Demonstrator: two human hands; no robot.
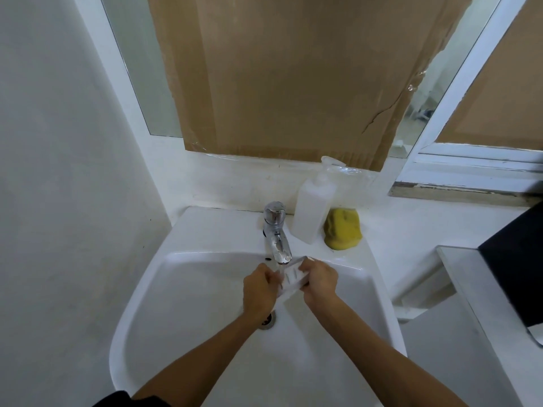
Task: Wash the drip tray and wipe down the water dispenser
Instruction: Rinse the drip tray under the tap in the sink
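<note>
A small white drip tray with narrow slots is held tilted over the white sink, right under the chrome tap. Water runs from the spout onto the tray. My left hand grips its left lower end and my right hand grips its right upper end. The drain shows just below my left hand.
A white pump soap bottle and a yellow sponge stand on the sink's back right rim. Cardboard covers the window behind. A dark object sits on a grey surface at the right. A wall is close on the left.
</note>
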